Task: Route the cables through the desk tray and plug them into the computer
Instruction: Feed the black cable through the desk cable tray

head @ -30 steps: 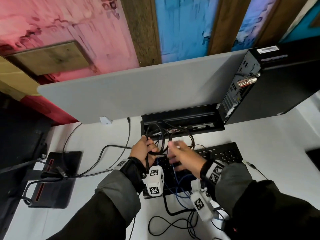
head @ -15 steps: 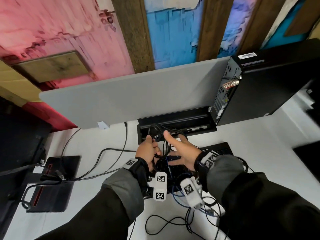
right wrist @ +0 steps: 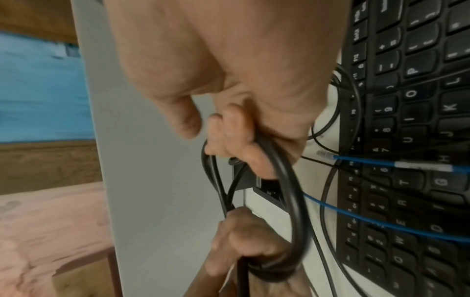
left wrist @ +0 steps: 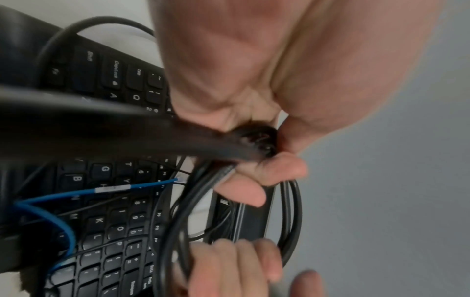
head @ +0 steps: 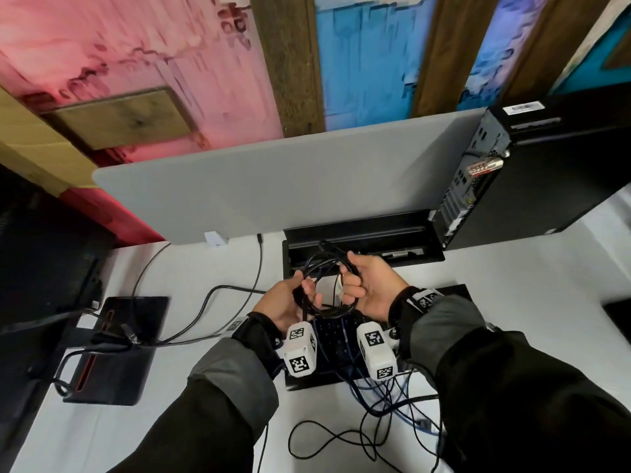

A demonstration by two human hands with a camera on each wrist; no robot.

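Both hands raised over the keyboard [head: 345, 339], just in front of the open desk tray [head: 362, 233]; left hand [head: 286, 303] and right hand [head: 370, 288] each with fingers curled tight round opposite sides of a coiled black cable [head: 327, 285]; blue cable [left wrist: 50, 213] draped across the keys; computer tower [head: 532, 172] standing on the bench [head: 478, 268], right of the tray

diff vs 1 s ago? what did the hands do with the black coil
The right hand, open and reaching over the keyboard a second ago, has closed round the coiled black cable. The left hand kept its grip, so both hands now hold the coil, lifted slightly in front of the open desk tray. The blue cable, keyboard and computer stayed put.
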